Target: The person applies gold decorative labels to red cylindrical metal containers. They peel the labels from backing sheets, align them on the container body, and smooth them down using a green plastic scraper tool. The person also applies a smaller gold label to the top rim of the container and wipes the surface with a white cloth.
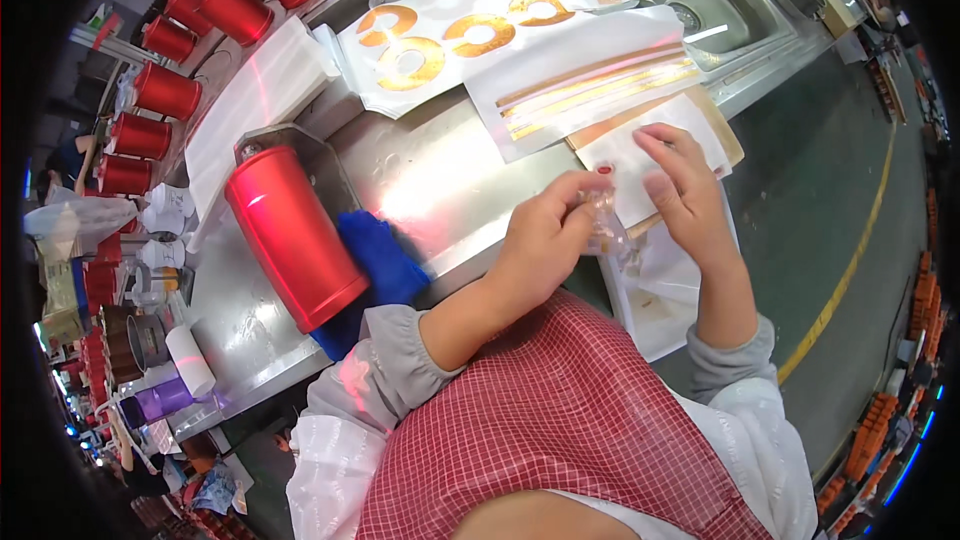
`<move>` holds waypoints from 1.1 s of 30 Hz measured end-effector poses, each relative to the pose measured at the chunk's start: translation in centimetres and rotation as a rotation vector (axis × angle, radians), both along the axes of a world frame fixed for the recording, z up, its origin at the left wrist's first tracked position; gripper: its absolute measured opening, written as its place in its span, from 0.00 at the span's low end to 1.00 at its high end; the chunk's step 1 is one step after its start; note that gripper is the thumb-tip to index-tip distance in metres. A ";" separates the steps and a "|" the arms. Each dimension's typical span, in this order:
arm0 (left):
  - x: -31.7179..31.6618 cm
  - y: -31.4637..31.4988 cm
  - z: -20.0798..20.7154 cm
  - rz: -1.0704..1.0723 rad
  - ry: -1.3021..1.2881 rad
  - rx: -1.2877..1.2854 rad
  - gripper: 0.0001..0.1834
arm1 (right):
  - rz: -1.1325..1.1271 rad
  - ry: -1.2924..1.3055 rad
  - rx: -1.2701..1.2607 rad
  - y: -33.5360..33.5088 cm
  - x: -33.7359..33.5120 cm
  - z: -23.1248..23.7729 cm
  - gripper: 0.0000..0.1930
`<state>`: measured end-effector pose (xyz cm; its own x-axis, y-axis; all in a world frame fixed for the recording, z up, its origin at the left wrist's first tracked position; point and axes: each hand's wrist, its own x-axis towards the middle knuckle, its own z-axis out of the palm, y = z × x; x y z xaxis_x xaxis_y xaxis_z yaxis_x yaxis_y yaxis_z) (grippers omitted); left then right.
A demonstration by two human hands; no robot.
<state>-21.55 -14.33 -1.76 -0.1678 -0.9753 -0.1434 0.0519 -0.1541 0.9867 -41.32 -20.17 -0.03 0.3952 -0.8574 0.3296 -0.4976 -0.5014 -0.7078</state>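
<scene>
My left hand [540,240] is closed in a pinch. It holds a crumpled piece of clear plastic film [606,230] that hangs below the fingers. A small red oval spot [604,170] shows at its fingertips; I cannot tell whether it is on the film or on the white sheet behind. Just to the right, my right hand [690,195] is open with thumb and fingers apart, over a stack of white paper [622,152] on brown card. A shiny red metal cylinder [295,240] lies on the steel counter to the left, a blue cloth [382,258] beside and under it.
White sheets with gold ring shapes [410,62] and gold stripes [600,95] lie across the steel worktop [430,165]. A sink basin [690,10] is at the far right. Several red cylinders [168,90] stand at the left. Below my hands is a white tray [655,315].
</scene>
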 end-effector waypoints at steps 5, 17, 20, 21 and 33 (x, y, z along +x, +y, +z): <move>1.8 0.5 2.0 0.008 -0.109 -0.134 0.18 | 0.379 -0.099 0.293 -3.0 3.3 3.9 0.07; 15.7 11.2 7.0 0.546 -0.651 -0.703 0.24 | 0.148 0.475 -0.459 -32.2 25.6 -3.4 0.11; 18.9 13.2 6.9 0.540 -0.951 -0.487 0.46 | -0.063 0.466 -0.548 -35.6 26.2 -8.9 0.11; 19.1 13.7 6.8 0.505 -0.931 -0.382 0.51 | -0.091 0.532 -0.497 -33.8 27.1 -7.8 0.10; 21.2 12.9 1.6 0.384 -0.804 -0.611 0.67 | 0.536 0.170 -0.324 -9.3 24.3 13.0 0.07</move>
<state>-0.35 -1.43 -0.12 0.0909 -0.8868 0.4532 -0.7052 0.2640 0.6580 -17.05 -29.44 12.99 0.8103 -0.3943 0.4334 -0.2109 -0.8863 -0.4122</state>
